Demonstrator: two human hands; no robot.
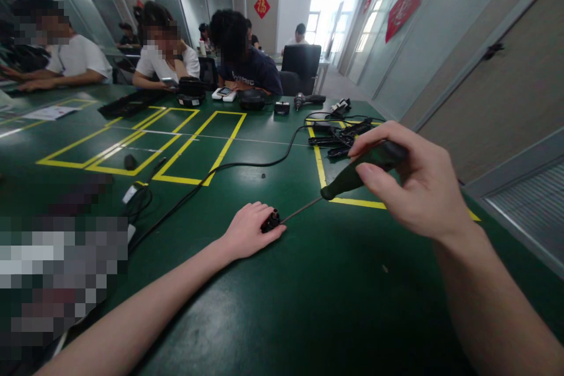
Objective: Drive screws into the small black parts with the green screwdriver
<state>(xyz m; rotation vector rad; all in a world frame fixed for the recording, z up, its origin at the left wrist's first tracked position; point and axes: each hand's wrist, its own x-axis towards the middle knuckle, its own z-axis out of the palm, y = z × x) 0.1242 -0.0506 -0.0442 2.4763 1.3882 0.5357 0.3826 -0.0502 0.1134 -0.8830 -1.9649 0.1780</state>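
My left hand rests on the green table, its fingers closed around a small black cylindrical part. Part of that piece is hidden by the fingers, and its exact kind cannot be made out. My right hand grips the dark green handle of a screwdriver, held at a slant with the shaft running down to the left. The shaft's tip meets the black part beside my left thumb; whether it sits inside or only touches cannot be told.
A black cable crosses the table. Black parts lie within yellow tape at the right, near a power drill. A small black box stands at the far edge. Several people sit opposite, one in a dark shirt.
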